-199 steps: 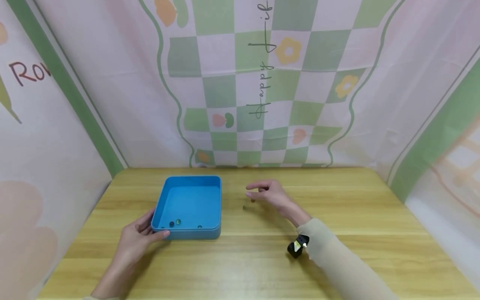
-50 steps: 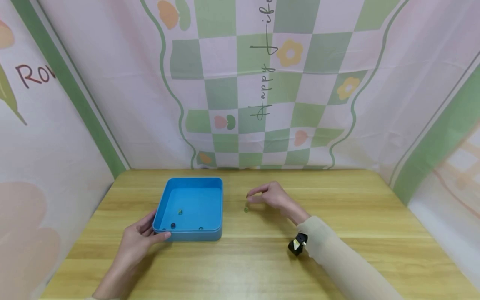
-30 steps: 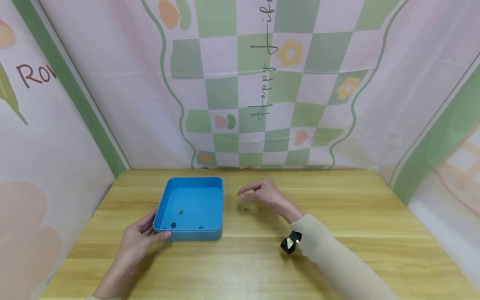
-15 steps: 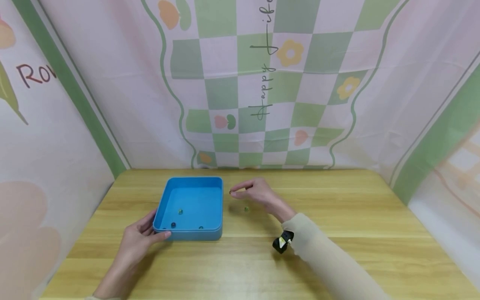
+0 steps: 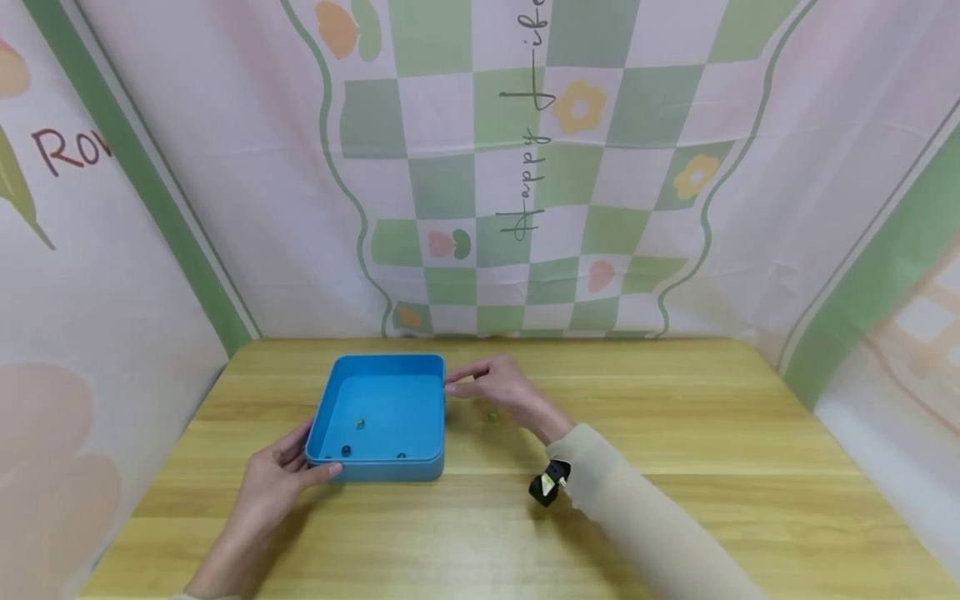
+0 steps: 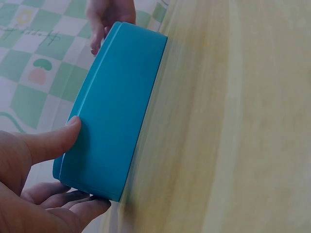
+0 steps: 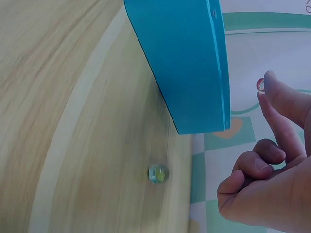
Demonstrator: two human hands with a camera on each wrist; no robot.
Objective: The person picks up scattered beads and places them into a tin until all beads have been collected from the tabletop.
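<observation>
A square blue box (image 5: 375,472) without a lid stands on the table. My left hand (image 5: 273,479) grips its near left corner, thumb on the front rim and fingers at the side. Several glass marbles lie inside toward the near side, among them a green-yellow marble (image 5: 360,423) and a dark marble (image 5: 346,451). My right hand (image 5: 506,390) is at the box's right rim. Between thumb and index finger it pinches a clear marble with red in it (image 7: 260,85); the other fingers are curled. Below that hand, a clear marble with yellow-green inside (image 7: 158,174) rests on the table.
The wooden table (image 5: 480,533) reaches back to a hanging cloth (image 5: 502,292) with green checks, and more cloth hangs at both sides. A small black device (image 5: 549,483) is worn at my right wrist.
My right hand has picked a marble off the table and carried it left to the box's rim. Earlier, the green-yellow marble inside shifted farther back. My left hand keeps its hold.
</observation>
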